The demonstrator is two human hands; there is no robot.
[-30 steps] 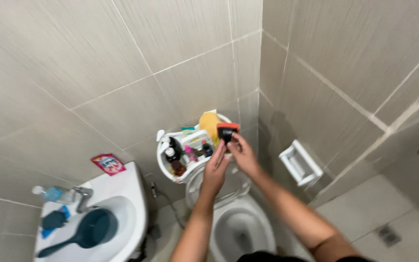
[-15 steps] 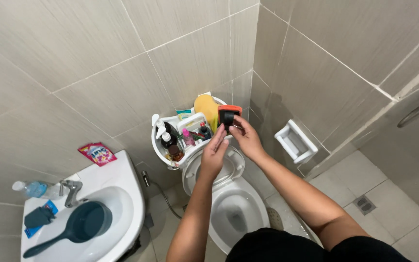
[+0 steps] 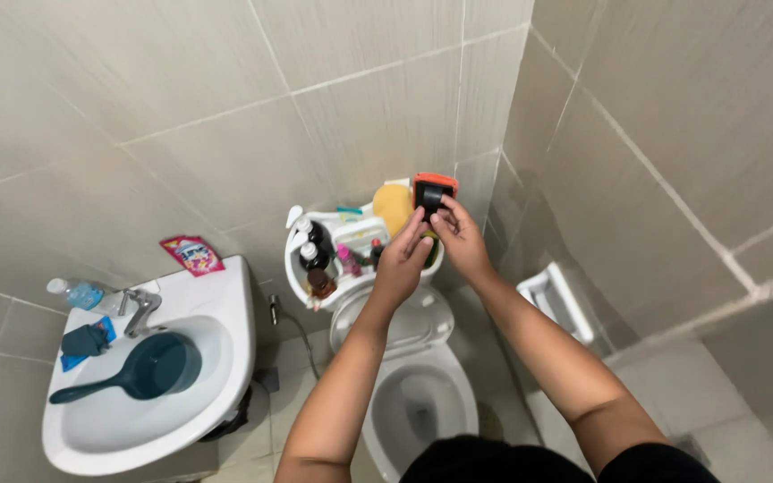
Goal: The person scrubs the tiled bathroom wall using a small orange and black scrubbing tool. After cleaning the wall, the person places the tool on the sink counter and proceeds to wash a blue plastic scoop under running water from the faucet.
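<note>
Both my hands reach over the toilet tank (image 3: 315,291) at the back wall. My left hand (image 3: 402,264) and my right hand (image 3: 460,237) together hold a small black object with an orange-red back (image 3: 430,192), raised above the tank's right end. The fingertips of both hands pinch its lower edge. Beside it on the tank sit a yellow sponge (image 3: 393,207) and several bottles (image 3: 315,259), some dark with white caps.
The white toilet (image 3: 413,394) stands open below my arms. At the left is a white sink (image 3: 216,358) with a dark blue dipper (image 3: 140,374), a tap (image 3: 140,309), a plastic water bottle (image 3: 78,292) and a pink sachet (image 3: 191,254). A white paper holder (image 3: 556,300) is on the right wall.
The view has shifted slightly. My hands stay on the black and orange object above the tank, holding it at about the same place.
</note>
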